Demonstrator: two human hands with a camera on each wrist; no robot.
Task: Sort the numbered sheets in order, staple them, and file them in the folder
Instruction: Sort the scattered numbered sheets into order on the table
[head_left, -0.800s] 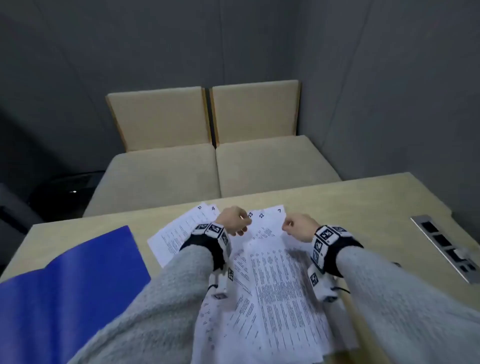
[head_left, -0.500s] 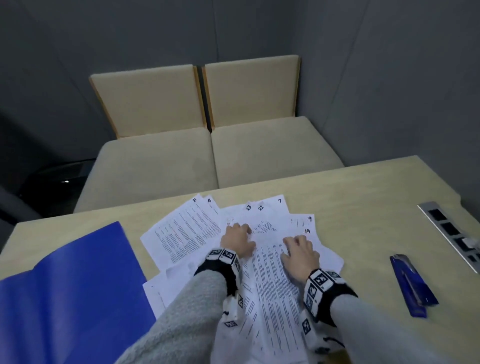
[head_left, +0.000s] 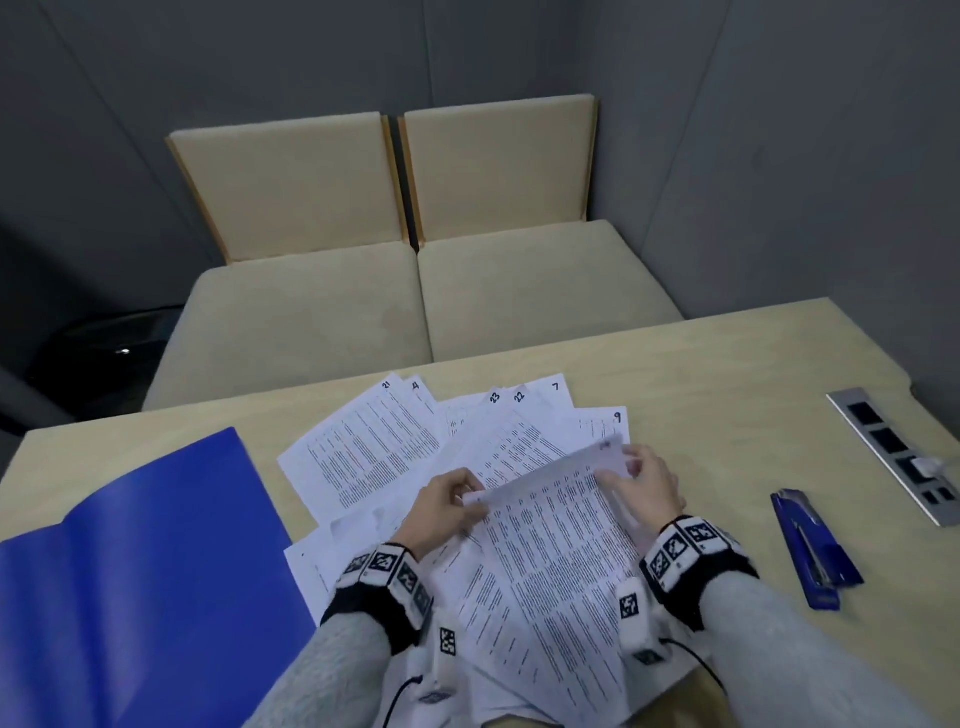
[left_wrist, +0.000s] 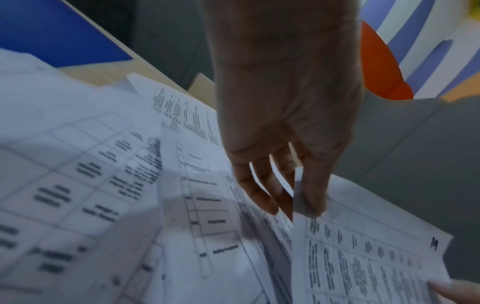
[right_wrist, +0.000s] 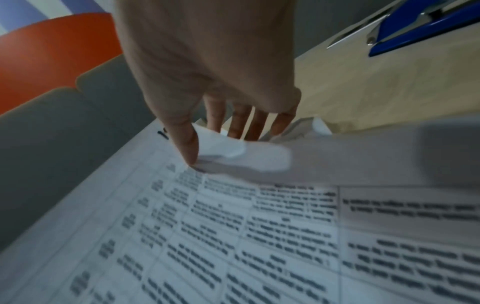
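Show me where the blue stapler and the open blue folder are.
Blue stapler (head_left: 810, 551), head view, middle of its body.
Open blue folder (head_left: 156, 545), head view, bare inner right flap.

Bare table (head_left: 701, 395) lies open between the fanned sheets (head_left: 374, 447) and the stapler (head_left: 815, 551); the open blue folder (head_left: 145, 571) blocks the left side; a socket strip (head_left: 893, 452) lines the right edge; chairs (head_left: 415, 291) stand behind the far edge.
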